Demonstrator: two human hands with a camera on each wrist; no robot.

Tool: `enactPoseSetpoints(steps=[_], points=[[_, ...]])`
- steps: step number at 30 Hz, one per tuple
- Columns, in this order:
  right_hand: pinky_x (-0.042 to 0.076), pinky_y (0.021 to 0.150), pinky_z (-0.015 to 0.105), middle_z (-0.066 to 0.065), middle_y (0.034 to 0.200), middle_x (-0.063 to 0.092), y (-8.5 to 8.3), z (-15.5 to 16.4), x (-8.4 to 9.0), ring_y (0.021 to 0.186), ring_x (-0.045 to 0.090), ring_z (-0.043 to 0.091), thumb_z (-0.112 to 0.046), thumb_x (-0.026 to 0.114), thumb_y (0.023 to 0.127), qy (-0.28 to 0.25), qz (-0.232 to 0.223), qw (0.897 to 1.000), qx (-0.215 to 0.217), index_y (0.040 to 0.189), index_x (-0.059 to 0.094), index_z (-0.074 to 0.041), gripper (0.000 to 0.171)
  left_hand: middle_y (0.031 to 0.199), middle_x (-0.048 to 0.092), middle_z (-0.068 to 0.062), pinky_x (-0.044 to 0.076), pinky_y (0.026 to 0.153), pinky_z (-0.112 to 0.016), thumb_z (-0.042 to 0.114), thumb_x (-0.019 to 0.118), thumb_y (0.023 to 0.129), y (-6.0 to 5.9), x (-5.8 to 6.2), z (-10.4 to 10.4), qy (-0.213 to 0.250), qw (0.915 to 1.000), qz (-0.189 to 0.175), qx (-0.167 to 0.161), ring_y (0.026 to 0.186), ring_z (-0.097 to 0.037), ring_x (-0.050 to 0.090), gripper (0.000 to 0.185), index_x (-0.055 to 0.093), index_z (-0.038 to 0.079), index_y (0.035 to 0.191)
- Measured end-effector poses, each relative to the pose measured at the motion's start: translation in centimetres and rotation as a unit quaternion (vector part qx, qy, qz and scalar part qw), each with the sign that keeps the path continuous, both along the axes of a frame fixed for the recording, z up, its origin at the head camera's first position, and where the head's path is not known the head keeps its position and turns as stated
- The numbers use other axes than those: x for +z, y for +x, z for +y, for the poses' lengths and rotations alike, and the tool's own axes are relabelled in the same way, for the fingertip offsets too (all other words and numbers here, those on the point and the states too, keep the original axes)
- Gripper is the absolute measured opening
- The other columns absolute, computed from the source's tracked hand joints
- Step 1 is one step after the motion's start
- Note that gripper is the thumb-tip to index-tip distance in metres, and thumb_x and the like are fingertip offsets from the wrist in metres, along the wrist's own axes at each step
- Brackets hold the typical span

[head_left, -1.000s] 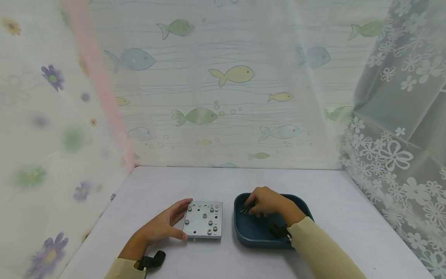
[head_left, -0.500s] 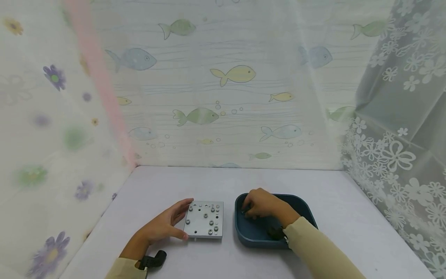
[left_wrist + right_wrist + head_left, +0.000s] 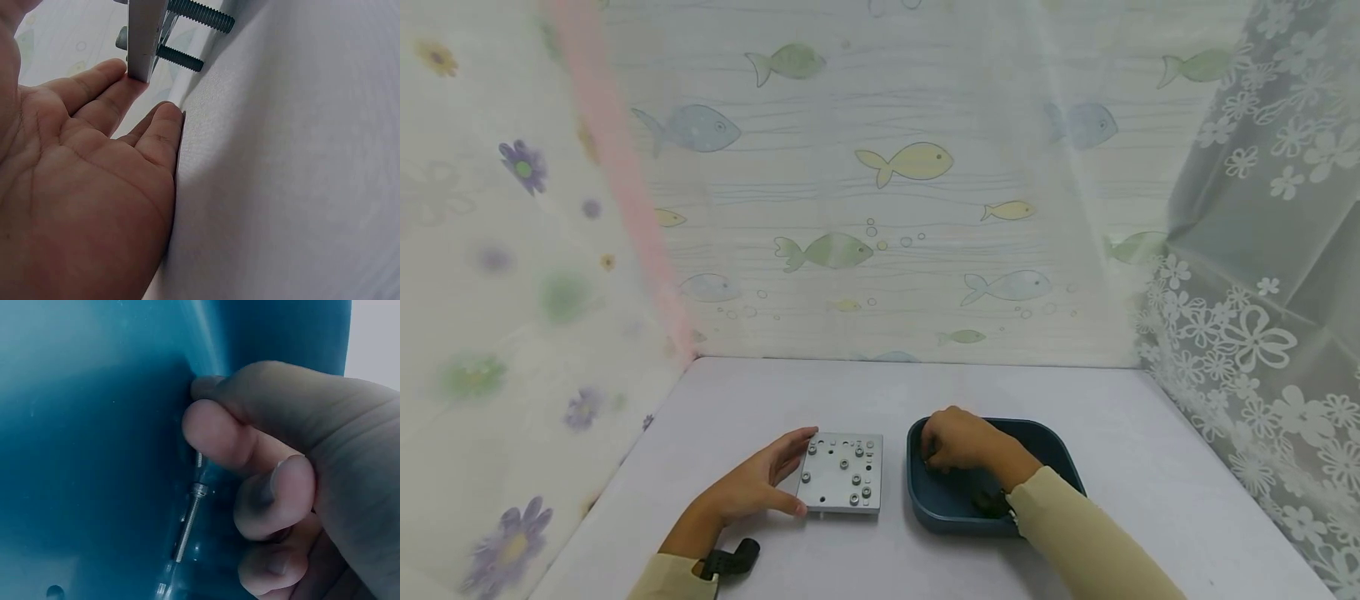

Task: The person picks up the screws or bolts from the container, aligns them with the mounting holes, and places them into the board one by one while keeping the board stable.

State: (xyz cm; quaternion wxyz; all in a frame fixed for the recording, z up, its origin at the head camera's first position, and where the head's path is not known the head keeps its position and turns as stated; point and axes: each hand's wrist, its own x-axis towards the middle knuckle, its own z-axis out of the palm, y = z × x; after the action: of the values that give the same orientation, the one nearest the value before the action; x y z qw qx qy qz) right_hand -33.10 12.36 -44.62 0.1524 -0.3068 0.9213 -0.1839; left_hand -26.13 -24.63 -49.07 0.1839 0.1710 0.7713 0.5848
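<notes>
Right wrist view shows the right hand (image 3: 294, 481) with fingers curled over a screw (image 3: 190, 515) in the blue tray (image 3: 94, 425), seemingly mid-pick, needing a firm pinch next, while the left hand (image 3: 745, 492), fingers relaxed, steadies the metal plate (image 3: 842, 471) on the tabletop (image 3: 775, 400).

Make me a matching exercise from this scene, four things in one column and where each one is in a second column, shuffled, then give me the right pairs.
Things:
1. left hand
2. right hand
3. metal plate
4. silver screw

Places:
A. lying on the floor of the blue tray, beside the fingertips
B. on the table, left of the tray
C. against the plate's left edge
D. reaching down inside the tray

Pairs: 1-C, 2-D, 3-B, 4-A
</notes>
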Motion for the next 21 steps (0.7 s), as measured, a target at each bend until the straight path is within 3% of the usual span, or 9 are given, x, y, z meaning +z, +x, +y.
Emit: enactPoseSetpoints(steps=[13,21], points=[[0.055,0.057,0.023,-0.013,0.068,0.066,0.0,-0.1,0.5,0.062,0.062,0.006,-0.024,0.076,0.086,0.0,0.03,0.999,0.013,0.085,0.075,-0.021,0.003,0.172,0.022,-0.008,0.02,0.128,-0.035,0.004,0.095,0.065,0.0,-0.1,0.0,0.001,1.0,-0.003,0.002,0.16,-0.031,0.018,0.123,0.024,0.019,0.165],[0.047,0.051,0.023,-0.01,0.06,0.058,0.3,0.0,1.8,0.054,0.055,0.007,-0.024,0.071,0.087,-0.042,0.064,0.997,0.004,0.078,0.068,-0.028,0.01,0.173,0.021,-0.007,0.02,0.128,-0.038,0.006,0.096,0.064,-0.1,0.0,0.1,-0.002,0.9999,-0.007,0.009,0.16,-0.032,0.019,0.124,0.024,0.019,0.165]])
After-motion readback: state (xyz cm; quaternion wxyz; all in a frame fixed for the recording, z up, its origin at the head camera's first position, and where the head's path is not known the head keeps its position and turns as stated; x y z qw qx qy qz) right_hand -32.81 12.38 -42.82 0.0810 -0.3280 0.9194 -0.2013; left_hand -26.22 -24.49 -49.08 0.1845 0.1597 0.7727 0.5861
